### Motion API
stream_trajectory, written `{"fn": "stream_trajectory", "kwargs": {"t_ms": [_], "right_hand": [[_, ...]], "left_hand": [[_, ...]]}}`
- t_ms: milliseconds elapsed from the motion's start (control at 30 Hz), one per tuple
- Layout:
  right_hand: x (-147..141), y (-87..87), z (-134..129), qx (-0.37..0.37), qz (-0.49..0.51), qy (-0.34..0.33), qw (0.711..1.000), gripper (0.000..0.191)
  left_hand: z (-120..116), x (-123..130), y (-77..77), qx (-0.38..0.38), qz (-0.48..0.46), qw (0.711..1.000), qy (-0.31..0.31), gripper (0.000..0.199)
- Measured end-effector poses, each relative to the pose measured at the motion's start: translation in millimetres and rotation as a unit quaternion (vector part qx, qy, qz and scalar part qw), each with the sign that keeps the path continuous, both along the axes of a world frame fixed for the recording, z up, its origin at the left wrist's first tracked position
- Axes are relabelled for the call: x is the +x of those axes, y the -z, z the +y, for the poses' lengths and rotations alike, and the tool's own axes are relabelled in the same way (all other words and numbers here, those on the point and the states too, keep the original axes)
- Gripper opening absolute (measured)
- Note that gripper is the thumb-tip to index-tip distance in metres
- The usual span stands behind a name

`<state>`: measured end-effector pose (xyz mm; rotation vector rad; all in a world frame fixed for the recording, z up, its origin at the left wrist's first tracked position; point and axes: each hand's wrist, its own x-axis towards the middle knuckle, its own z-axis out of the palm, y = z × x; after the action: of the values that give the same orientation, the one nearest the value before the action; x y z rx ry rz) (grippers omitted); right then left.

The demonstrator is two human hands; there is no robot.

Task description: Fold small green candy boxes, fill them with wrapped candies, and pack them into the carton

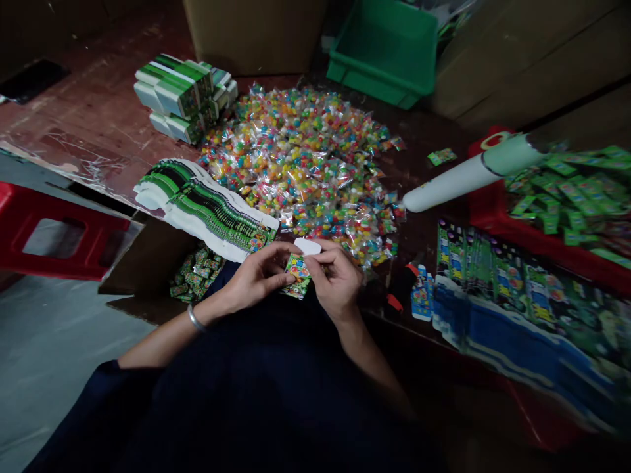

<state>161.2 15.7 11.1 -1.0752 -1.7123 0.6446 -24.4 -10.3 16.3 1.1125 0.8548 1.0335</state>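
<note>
Between my two hands is a small green printed box (298,270) with a white flap raised at its top. My left hand (259,272) grips the box's left side with thumb and fingers. On the other side, my right hand (338,272) pinches it near the white flap. Just beyond the hands lies a large heap of clear packets of colourful candy (315,157). A fanned row of flat green cartons (211,210) rests at the table edge, left of the heap.
Bundled cartons (172,92) and a green bin (384,49) stand behind. An open cardboard box (142,263) holds small boxes at lower left. At right are a white roll (453,177), a red crate (493,210) of green packs and printed sheets (513,315).
</note>
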Motion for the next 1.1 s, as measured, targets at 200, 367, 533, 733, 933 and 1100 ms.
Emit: {"fn": "stream_trajectory", "kwargs": {"t_ms": [200, 367, 533, 733, 933, 1100], "right_hand": [[-5.0, -8.3, 3.1, -0.068, 0.102, -0.025, 0.992, 0.022], [-3.1, -26.1, 13.2, -0.186, 0.085, -0.062, 0.977, 0.015], [-0.1, -30.1, 26.9, -0.215, 0.079, -0.075, 0.971, 0.018], [-3.2, -35.5, 21.5, -0.114, 0.045, -0.099, 0.988, 0.025], [-4.3, -21.7, 9.5, -0.092, 0.001, -0.156, 0.983, 0.025], [-25.6, 15.6, 13.5, -0.038, -0.139, -0.181, 0.973, 0.046]], "left_hand": [[-0.3, -0.4, -2.7, -0.021, -0.044, 0.998, -0.04, 0.046], [-2.5, -5.8, 0.5, 0.044, 0.027, 0.996, -0.078, 0.04], [-3.9, -12.3, -3.7, 0.08, 0.082, 0.992, -0.044, 0.045], [-4.9, -13.5, -4.3, 0.09, 0.097, 0.991, -0.033, 0.044], [-3.8, -61.8, -20.8, 0.069, 0.204, 0.976, 0.037, 0.038], [-7.1, -141.1, -53.1, 0.106, 0.505, 0.856, 0.028, 0.034]]}}
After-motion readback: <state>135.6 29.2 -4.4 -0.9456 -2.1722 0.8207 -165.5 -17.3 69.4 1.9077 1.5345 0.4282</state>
